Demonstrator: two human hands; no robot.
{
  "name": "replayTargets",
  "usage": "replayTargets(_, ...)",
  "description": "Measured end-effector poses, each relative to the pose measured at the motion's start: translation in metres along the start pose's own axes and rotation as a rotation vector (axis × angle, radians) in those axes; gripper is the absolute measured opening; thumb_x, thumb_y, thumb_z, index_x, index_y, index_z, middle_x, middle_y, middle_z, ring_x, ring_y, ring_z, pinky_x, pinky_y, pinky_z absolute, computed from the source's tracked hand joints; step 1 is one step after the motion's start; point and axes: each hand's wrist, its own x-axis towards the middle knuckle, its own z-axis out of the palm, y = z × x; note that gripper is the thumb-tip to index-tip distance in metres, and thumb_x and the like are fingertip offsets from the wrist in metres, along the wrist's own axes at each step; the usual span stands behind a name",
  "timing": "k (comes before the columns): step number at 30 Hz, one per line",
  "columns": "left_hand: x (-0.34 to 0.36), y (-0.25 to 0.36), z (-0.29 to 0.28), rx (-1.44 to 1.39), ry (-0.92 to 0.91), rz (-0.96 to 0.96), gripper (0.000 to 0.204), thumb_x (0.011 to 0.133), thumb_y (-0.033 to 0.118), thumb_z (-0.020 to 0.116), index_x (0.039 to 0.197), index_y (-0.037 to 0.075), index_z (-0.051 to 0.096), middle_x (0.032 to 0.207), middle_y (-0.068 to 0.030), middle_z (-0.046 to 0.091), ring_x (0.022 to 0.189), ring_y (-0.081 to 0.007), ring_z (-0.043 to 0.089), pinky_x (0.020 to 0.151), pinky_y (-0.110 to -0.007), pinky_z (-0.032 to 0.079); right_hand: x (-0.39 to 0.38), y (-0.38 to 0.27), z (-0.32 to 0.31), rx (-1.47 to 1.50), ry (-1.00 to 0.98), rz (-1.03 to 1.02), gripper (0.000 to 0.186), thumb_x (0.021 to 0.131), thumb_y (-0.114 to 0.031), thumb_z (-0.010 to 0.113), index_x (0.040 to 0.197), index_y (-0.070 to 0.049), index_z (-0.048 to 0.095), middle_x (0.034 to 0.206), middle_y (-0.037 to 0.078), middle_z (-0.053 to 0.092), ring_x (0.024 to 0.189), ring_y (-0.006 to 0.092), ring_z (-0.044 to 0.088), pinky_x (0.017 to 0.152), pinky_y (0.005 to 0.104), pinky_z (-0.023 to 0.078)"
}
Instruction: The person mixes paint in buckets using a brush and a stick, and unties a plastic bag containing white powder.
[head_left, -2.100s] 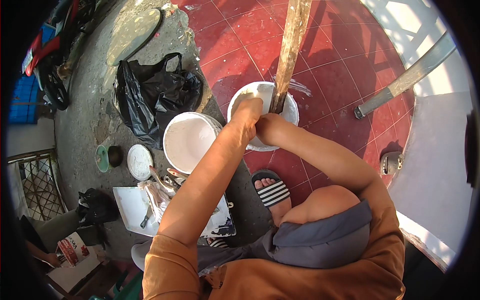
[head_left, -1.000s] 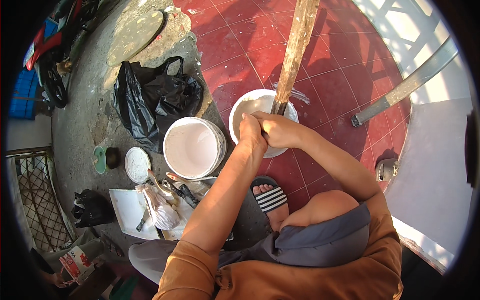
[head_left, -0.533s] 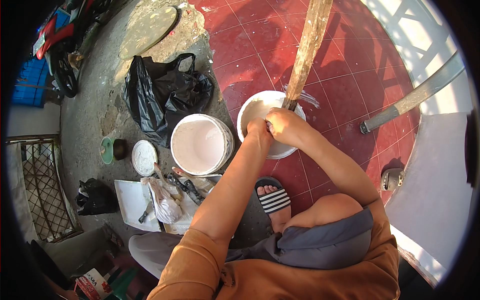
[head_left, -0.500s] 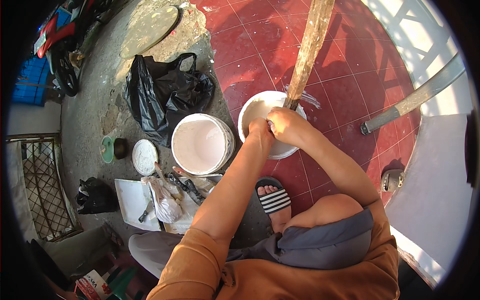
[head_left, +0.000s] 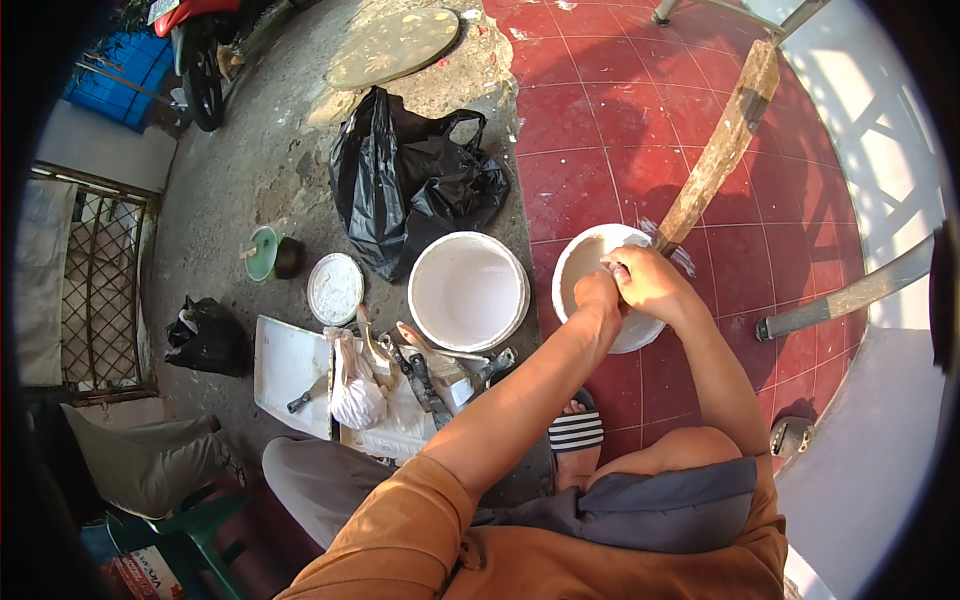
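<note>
My left hand (head_left: 597, 292) and my right hand (head_left: 648, 285) meet over a white bucket (head_left: 590, 252) on the red tiles, fingers closed tightly together. A small pale thing seems to show between them, too covered to name. A rough wooden post (head_left: 720, 150) slants up behind my right hand; my hand and the bucket rim hide its lower end. To the left stands a second, larger white bucket (head_left: 470, 285), pale inside. Nearer lies a white tray (head_left: 290, 375) with a knotted bag of white stuff (head_left: 357, 398), paintbrushes (head_left: 440, 362) and a scraper (head_left: 308, 396).
A black plastic bag (head_left: 400, 190) sits beyond the buckets. A paste-smeared lid (head_left: 335, 288), a green bowl (head_left: 262, 258) and a small black bag (head_left: 207, 338) lie left. A grey pole (head_left: 850, 300) stands right. Another person's trouser leg (head_left: 140, 460) is at lower left.
The view has swung left, so the buckets, tray and bags sit further right in the picture. My hands stay closed together over the same bucket.
</note>
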Motion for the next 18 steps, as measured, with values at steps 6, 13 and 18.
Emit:
replayTargets(6,-0.047,0.006,-0.015,0.067,-0.253,0.101,0.021,0.095,0.008,0.044,0.077,0.012,0.055,0.07,-0.0026,0.053,0.058,-0.0138,0.049,0.052,-0.031,0.04,0.013,0.018,-0.002,0.116,-0.059,-0.015,0.02,0.097,-0.01,0.055,0.105,0.004,0.068,0.1,0.022,0.071,0.095,0.0353,0.069,0.083,0.0406,0.053)
replayTargets(13,-0.071,0.022,-0.049,0.159,-0.335,0.318,0.019,0.093,0.0,0.04,0.085,0.008,0.054,0.077,-0.0029,0.052,0.063,-0.0125,0.05,0.05,-0.029,0.039,0.028,0.007,0.009,-0.084,-0.293,-0.054,0.016,0.092,-0.011,0.059,0.091,0.0,0.071,0.077,0.016,0.07,0.078,0.0269,0.071,0.07,0.0378,0.054)
replayTargets(18,-0.071,0.028,-0.057,0.184,-0.306,0.397,0.011,0.102,0.012,0.042,0.105,0.004,0.049,0.084,-0.0056,0.054,0.063,-0.0117,0.054,0.048,-0.027,0.041,0.03,-0.005,0.036,0.121,-0.449,0.298,0.007,0.074,-0.006,0.068,0.081,-0.003,0.067,0.071,0.014,0.068,0.061,0.0226,0.063,0.059,0.0372,0.05)
